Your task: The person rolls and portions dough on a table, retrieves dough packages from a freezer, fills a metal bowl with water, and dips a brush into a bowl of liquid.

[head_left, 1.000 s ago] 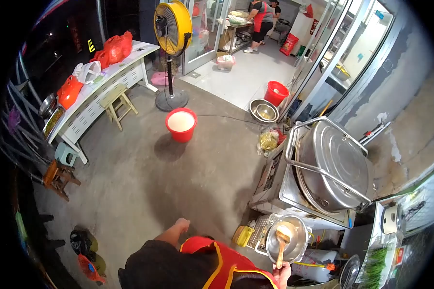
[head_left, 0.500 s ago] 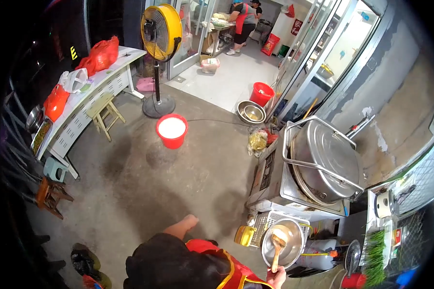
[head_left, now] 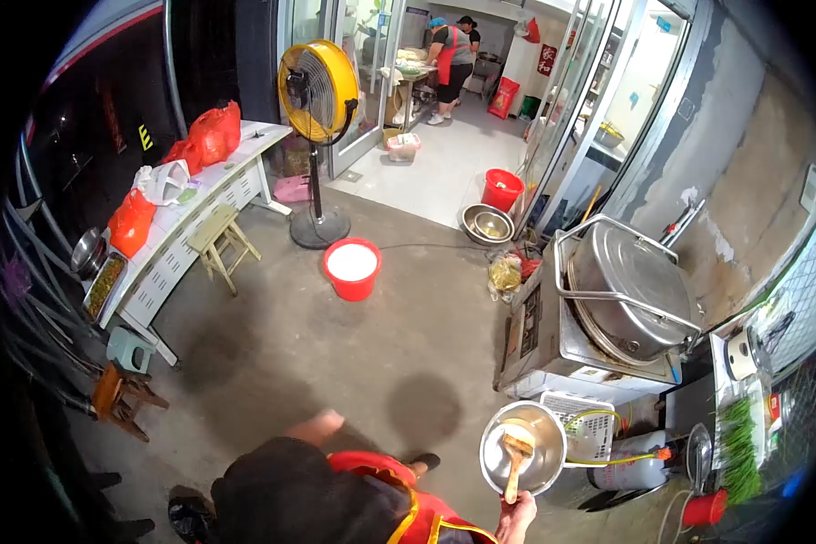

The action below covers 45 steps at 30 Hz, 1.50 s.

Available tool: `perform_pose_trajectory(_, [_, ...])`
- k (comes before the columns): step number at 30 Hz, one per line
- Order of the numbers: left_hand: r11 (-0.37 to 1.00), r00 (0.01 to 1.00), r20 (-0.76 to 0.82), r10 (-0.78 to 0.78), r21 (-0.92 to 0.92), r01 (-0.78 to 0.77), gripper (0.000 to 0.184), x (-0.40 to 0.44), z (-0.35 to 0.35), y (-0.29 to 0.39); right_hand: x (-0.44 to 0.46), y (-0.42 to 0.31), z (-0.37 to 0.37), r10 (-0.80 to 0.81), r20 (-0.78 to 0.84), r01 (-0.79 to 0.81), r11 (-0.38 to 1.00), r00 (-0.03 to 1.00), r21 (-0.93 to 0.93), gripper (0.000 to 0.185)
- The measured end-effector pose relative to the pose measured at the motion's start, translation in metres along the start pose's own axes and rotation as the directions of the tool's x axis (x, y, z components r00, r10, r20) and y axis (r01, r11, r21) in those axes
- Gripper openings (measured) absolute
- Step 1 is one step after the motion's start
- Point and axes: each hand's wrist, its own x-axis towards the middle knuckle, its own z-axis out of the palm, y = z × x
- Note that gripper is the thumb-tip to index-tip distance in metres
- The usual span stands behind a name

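Observation:
My right hand (head_left: 517, 515) is closed at the near rim of a steel bowl (head_left: 550, 444). Inside the bowl lies a wooden spoon-like tool (head_left: 514, 462), its handle reaching back over the rim towards my thumb. Something pale sits around the tool's broad end; I cannot make out what it is. My left hand (head_left: 323, 425) is held out over the concrete floor, smeared by motion, and its fingers cannot be read. Beyond it on the floor stands a red bucket (head_left: 354, 289) with white contents.
A large lidded steel pot (head_left: 635, 290) sits on a stove at right, near a white basket (head_left: 594, 433) and a gas cylinder (head_left: 630, 451). A yellow fan (head_left: 319, 91), a wooden stool (head_left: 219, 238) and a white table (head_left: 213, 177) stand left. Two people work beyond the doorway.
The view has shifted, so the room sits lower and farther right. The bowl has moved left, away from the basket, with my right hand at it. My left hand has swung left.

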Motion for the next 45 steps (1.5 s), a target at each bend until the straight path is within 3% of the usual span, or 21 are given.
perform_pose_trajectory(2, [0.999, 0.999, 0.013, -0.031, 0.016, 0.031, 0.033, 0.005, -0.022, -0.036, -0.007, 0.013, 0.012, 0.008, -0.041, -0.009, 1.000, 0.999, -0.019, 0.004])
perform_pose_trajectory(4, [0.986, 0.992, -0.018, 0.129, 0.110, -0.126, 0.033, 0.016, -0.028, -0.081, -0.016, 0.024, 0.021, 0.031, -0.028, -0.032, 0.999, 0.999, -0.034, 0.005])
perform_pose_trajectory(7, [0.981, 0.998, -0.054, -0.044, -0.192, 0.033, 0.034, 0.018, -0.042, -0.098, -0.022, 0.044, 0.039, 0.075, 0.006, -0.074, 0.995, 0.997, -0.070, 0.007])
perform_pose_trajectory(9, [0.758, 0.942, 0.062, -0.329, -0.578, 0.303, 0.034, 0.001, -0.071, -0.075, -0.026, 0.057, 0.062, 0.085, 0.016, -0.083, 0.993, 0.996, -0.082, 0.006])
perform_pose_trajectory(12, [0.570, 0.959, 0.033, -0.281, -0.798, 0.195, 0.021, -0.042, -0.125, -0.037, -0.026, 0.080, 0.093, 0.106, 0.040, -0.102, 0.992, 0.994, -0.073, 0.006])
perform_pose_trajectory(15, [0.635, 0.972, 0.044, -0.231, -0.750, 0.185, 0.019, 0.015, -0.156, -0.047, -0.023, 0.106, 0.121, 0.115, 0.075, -0.116, 0.993, 0.991, 0.010, 0.005])
perform_pose_trajectory(16, [0.636, 0.954, 0.036, -0.298, -0.738, 0.226, 0.021, 0.051, -0.161, -0.054, -0.024, 0.114, 0.137, 0.105, 0.086, -0.106, 0.994, 0.991, 0.011, 0.005])
perform_pose_trajectory(17, [0.868, 0.994, 0.020, -0.109, -0.486, 0.105, 0.021, 0.088, -0.163, -0.068, -0.029, 0.119, 0.149, 0.092, 0.090, -0.093, 0.996, 0.992, 0.006, 0.005])
perform_pose_trajectory(18, [0.978, 0.995, 0.051, 0.087, -0.193, -0.075, 0.025, 0.136, -0.177, -0.087, -0.039, 0.122, 0.173, 0.105, 0.057, -0.106, 0.994, 0.993, 0.004, 0.005])
perform_pose_trajectory(19, [0.957, 0.957, 0.146, 0.249, 0.111, -0.266, 0.031, 0.161, -0.195, -0.103, -0.045, 0.130, 0.190, 0.082, 0.048, -0.082, 0.997, 0.995, 0.002, 0.006])
perform_pose_trajectory(20, [0.892, 0.982, 0.162, -0.101, -0.422, 0.161, 0.031, 0.142, -0.224, -0.082, -0.056, 0.136, 0.203, 0.088, 0.071, -0.090, 0.996, 0.994, 0.024, 0.006])
perform_pose_trajectory(22, [0.883, 0.985, 0.118, -0.128, -0.438, 0.167, 0.030, 0.147, -0.268, -0.078, -0.059, 0.151, 0.232, 0.082, 0.119, -0.088, 0.995, 0.990, 0.040, 0.008])
perform_pose_trajectory(25, [0.880, 0.992, 0.064, -0.104, -0.459, 0.122, 0.028, 0.146, -0.328, -0.073, -0.084, 0.162, 0.298, 0.075, 0.024, -0.076, 0.996, 0.997, 0.053, 0.009])
perform_pose_trajectory(26, [0.881, 0.994, 0.055, -0.093, -0.461, 0.108, 0.031, 0.146, -0.341, -0.078, -0.085, 0.169, 0.306, 0.058, 0.092, -0.065, 0.995, 0.994, 0.072, 0.010])
perform_pose_trajectory(29, [0.762, 0.976, 0.137, -0.168, -0.610, 0.217, 0.031, 0.190, -0.347, -0.106, -0.089, 0.181, 0.343, 0.071, 0.018, -0.071, 0.997, 0.997, 0.039, 0.009])
perform_pose_trajectory(33, [0.760, 0.968, 0.177, -0.180, -0.600, 0.251, 0.021, 0.189, -0.358, -0.117, -0.099, 0.184, 0.385, 0.081, 0.011, -0.081, 0.997, 0.997, 0.019, 0.011])
perform_pose_trajectory(35, [0.771, 0.941, 0.257, -0.218, -0.546, 0.328, 0.032, 0.191, -0.353, -0.127, -0.098, 0.188, 0.398, 0.061, 0.035, -0.061, 0.998, 0.998, 0.021, 0.012])
perform_pose_trajectory(38, [0.643, 0.939, 0.226, -0.259, -0.685, 0.342, 0.033, 0.206, -0.327, -0.140, -0.102, 0.191, 0.418, 0.066, 0.066, -0.067, 0.998, 0.996, 0.019, 0.012])
perform_pose_trajectory(45, [0.709, 0.931, 0.261, -0.254, -0.605, 0.363, 0.027, 0.182, -0.362, -0.114, -0.108, 0.197, 0.449, 0.071, 0.054, -0.073, 0.997, 0.996, 0.034, 0.009])
